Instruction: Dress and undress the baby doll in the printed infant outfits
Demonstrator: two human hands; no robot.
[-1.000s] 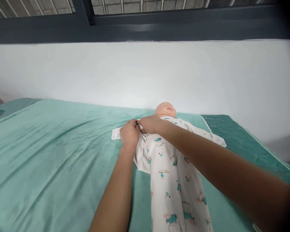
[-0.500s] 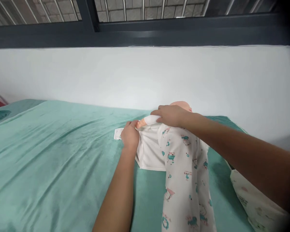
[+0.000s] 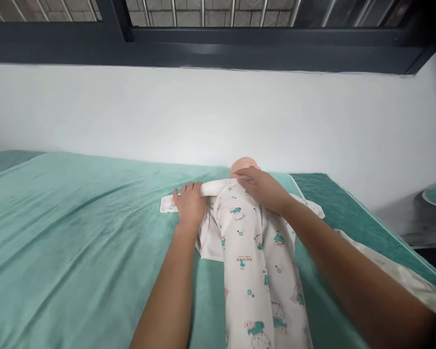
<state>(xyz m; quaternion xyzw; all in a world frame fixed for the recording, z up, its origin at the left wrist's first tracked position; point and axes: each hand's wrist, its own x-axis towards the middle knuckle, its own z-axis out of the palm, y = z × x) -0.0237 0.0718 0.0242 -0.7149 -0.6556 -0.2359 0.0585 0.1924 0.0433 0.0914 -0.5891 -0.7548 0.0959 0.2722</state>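
Observation:
A baby doll [image 3: 244,166] lies on its back on a teal blanket [image 3: 76,218], dressed in a white printed romper [image 3: 254,252]. My left hand [image 3: 189,203] rests fingers down on the romper's sleeve [image 3: 167,203], beside the doll's white arm, which sticks out to the left. Across the doll's chest, just below its head, lies my right hand [image 3: 263,189], with the fingers flat on the fabric.
A white wall [image 3: 218,116] rises right behind the bed, with a dark window frame [image 3: 218,46] above it. A darker green quilted mattress edge [image 3: 334,203] shows on the right. A white printed cloth [image 3: 403,276] lies under my right forearm.
The doll, tipped up on its side half a second ago, lies flat again. My right hand slid from its raised arm to its chest. My left hand stayed on the sleeve.

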